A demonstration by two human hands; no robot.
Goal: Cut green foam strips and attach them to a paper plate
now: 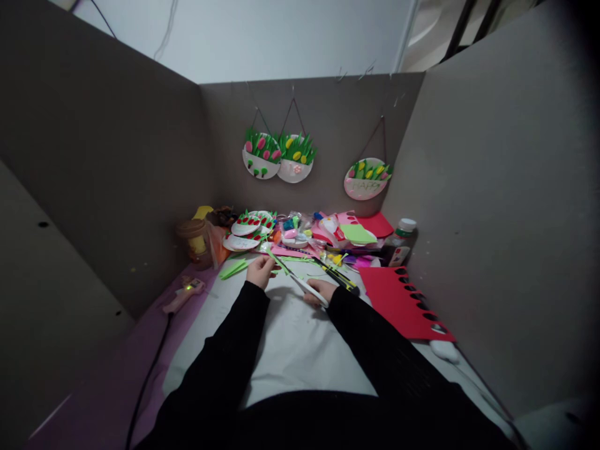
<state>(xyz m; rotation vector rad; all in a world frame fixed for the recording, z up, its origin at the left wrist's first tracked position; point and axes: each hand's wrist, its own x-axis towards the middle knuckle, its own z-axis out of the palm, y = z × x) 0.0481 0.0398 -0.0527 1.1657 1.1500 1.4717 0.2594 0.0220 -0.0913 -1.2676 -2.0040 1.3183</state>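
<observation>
My right hand (320, 291) is closed around the white handles of a pair of scissors (304, 284), whose blades point up and left toward my other hand. Between the fingertips of my left hand (261, 271) is a thin strip of green paper (276, 260), pinched close to the scissor blades. Whether the blades touch the strip is too small to tell. Cut green paper strips (233, 269) lie just left of my left hand. Beyond my right hand rests a black and yellow utility knife (344, 281).
Red paper (398, 303) with holes along its edge lies at right. A glue gun (185, 294) with a lit light and cord is at left. Decorated paper plates (246, 231), green paper (357, 234) and a bottle (404, 234) stand at the back. Flower plates (293, 169) hang on the grey partition.
</observation>
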